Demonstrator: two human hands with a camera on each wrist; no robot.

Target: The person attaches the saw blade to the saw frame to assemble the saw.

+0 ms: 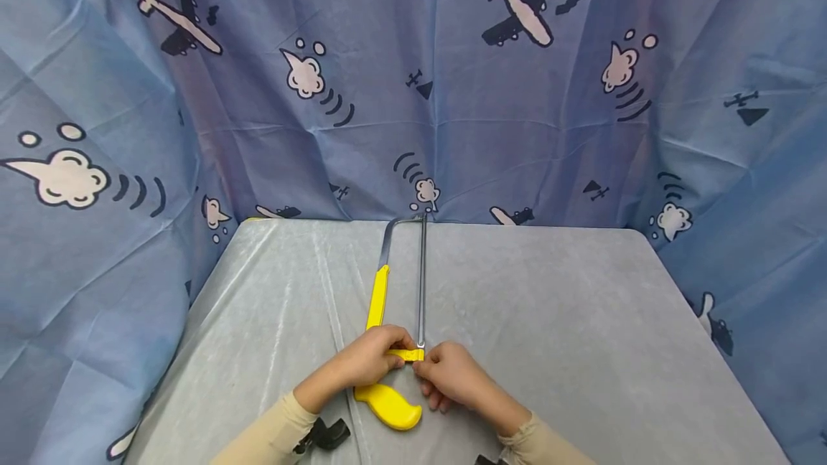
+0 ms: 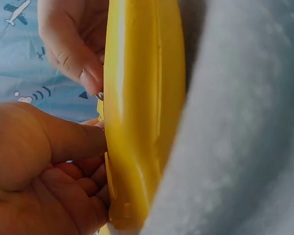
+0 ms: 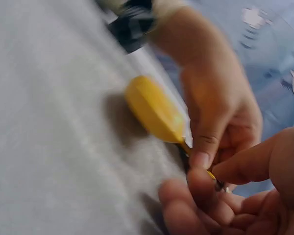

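Note:
A hacksaw (image 1: 377,296) lies on the table with its yellow handle (image 1: 390,407) towards me. Its blade (image 1: 422,278) runs along the right side, and the grey front of the frame is at the far edge. My left hand (image 1: 371,357) grips the short yellow arm (image 1: 408,355) at the blade's near end. Beside it, thumb and fingers of my right hand (image 1: 455,375) pinch a small metal part (image 2: 100,96) at that arm's end, mostly hidden by the fingertips. The handle (image 2: 142,98) fills the middle of the left wrist view.
A grey cloth covers the table (image 1: 549,307). Blue curtains (image 1: 362,92) printed with planes and clouds hang behind it and at both sides. Black straps or mounts (image 1: 329,435) show by the sleeves.

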